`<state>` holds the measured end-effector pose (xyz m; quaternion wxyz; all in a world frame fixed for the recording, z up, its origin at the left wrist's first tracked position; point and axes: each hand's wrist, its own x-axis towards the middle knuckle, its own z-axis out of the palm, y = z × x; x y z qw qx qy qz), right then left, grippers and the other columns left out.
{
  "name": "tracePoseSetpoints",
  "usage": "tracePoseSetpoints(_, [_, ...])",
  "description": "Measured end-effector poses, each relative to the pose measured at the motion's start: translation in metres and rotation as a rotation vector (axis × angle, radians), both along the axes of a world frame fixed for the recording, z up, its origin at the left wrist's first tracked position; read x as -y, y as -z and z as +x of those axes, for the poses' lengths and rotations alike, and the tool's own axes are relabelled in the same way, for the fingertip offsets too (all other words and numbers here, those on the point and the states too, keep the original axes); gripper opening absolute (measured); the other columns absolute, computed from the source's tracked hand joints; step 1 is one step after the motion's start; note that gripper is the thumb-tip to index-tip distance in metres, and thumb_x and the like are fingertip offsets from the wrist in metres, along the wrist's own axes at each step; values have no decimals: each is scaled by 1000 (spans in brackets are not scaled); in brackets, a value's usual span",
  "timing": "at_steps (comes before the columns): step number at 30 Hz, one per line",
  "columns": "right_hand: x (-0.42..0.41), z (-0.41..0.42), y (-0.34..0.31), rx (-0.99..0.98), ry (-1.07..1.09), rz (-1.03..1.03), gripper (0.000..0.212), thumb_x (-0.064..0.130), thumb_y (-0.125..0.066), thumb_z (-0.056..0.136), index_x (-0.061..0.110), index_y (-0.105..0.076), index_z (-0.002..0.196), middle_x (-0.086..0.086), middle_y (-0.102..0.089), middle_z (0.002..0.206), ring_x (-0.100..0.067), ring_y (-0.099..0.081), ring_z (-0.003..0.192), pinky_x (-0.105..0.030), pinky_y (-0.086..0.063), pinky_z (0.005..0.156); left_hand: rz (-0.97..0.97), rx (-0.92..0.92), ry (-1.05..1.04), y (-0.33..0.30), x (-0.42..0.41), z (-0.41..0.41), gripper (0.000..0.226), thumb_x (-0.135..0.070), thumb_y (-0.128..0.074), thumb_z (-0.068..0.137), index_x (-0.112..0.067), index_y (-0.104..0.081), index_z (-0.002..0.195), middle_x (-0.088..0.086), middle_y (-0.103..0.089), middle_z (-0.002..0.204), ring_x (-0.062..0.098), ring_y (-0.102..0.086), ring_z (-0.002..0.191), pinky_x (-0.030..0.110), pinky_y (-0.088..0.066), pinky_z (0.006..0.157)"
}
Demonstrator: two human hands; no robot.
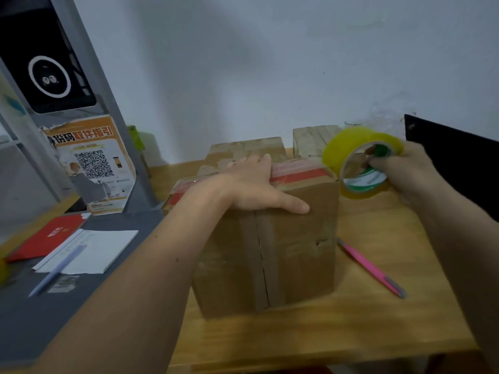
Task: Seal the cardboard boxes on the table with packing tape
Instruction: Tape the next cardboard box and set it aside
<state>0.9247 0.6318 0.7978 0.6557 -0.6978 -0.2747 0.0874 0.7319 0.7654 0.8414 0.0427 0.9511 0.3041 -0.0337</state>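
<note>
Box (270, 252) seam toward camera, left hand (251, 184) flat atop, right hand (405, 171) gripping tape roll (361, 163).

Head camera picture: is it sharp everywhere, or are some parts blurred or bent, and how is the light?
In the head view, light is dim and even, with soft shadows on the wall; the tape roll in the right hand and the box under the left hand look slightly smeared; the shelf post leans from wide-angle distortion; the poster reads fairly clearly.
</note>
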Motion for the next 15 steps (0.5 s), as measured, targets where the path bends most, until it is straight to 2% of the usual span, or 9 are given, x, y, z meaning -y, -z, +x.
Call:
tracePoseSetpoints(3, [-5, 1, 15, -87, -6, 30, 23, -11, -53, 90, 10, -60, 98, -13, -61, 99, -28, -59, 95, -37, -48, 80, -18, -6, 0, -1, 2, 0, 121, -82, -57, 71, -19, -5, 160, 1, -14, 165, 25, -16, 150, 44, -16, 122])
tracePoseSetpoints(5, [-9, 0, 25, -164, -27, 71, 24, -9, -55, 90, 12, -61, 99, -12, -63, 102, -29, -60, 98, -37, -51, 75, -28, -39, 5, -4, 4, 3, 117, -81, -58, 71, -29, -1, 159, 3, -18, 163, 29, -19, 148, 48, -21, 120])
tracePoseSetpoints(7, [-10, 1, 31, -205, -33, 113, 24, -7, -57, 91, 13, -60, 104, -9, -63, 102, -27, -61, 99, -32, -49, 65, -39, -78, 4, -8, 8, 15, 115, -81, -62, 70, -42, 4, 157, 7, -22, 158, 35, -25, 144, 51, -28, 116])
tracePoseSetpoints(8, [-10, 3, 32, -211, -38, 119, 24, -6, -57, 91, 13, -60, 105, -9, -63, 102, -28, -61, 100, -32, -49, 66, -38, -89, 10, -9, 13, 23, 115, -80, -63, 70, -45, 5, 156, 9, -24, 157, 37, -28, 142, 52, -31, 114])
tracePoseSetpoints(12, [-6, 8, 34, -191, -78, 108, 24, -5, -57, 92, 11, -61, 109, -12, -65, 107, -32, -62, 105, -42, -52, 79, -21, -27, 106, -5, 28, 47, 113, -79, -62, 73, -38, 1, 157, 7, -26, 157, 34, -27, 144, 51, -29, 115])
tracePoseSetpoints(15, [-6, 6, 37, -176, -109, 117, 27, -6, -57, 91, 21, -62, 96, -11, -65, 108, -32, -62, 108, -48, -51, 92, -16, 24, 110, 0, 26, 49, 107, -76, -60, 78, -33, -5, 159, 7, -28, 157, 32, -26, 144, 48, -27, 116])
